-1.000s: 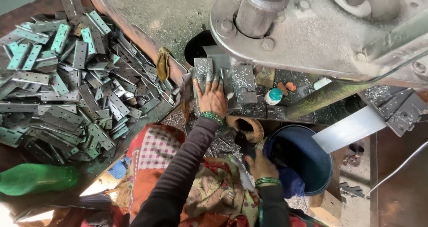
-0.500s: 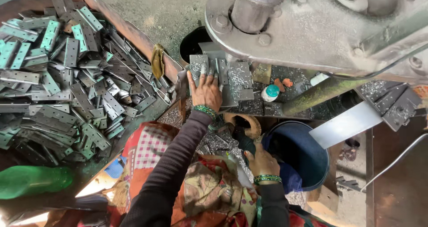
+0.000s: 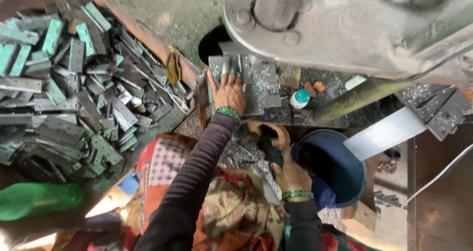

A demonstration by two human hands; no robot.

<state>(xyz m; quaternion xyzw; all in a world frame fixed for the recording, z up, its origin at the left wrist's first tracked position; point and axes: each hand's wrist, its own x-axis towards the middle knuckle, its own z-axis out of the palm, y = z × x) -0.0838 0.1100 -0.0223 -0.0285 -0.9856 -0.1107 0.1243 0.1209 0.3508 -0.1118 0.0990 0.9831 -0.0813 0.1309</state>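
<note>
- Since the earlier frame the left hand (image 3: 229, 90) has slid further up the press bed, fingers spread flat on a grey punched metal plate (image 3: 227, 66) under the machine head.
- The right hand (image 3: 290, 174) stays low beside the blue plastic bucket (image 3: 345, 174); whether it grips anything cannot be told.
- Flat perforated steel strips (image 3: 74, 98), some green-tinted, lie heaped on the left.

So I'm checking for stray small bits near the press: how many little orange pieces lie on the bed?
2: both orange pieces lie side by side on the press bed, just right of the teal-capped bottle. Others may be hidden among metal chips.
</note>
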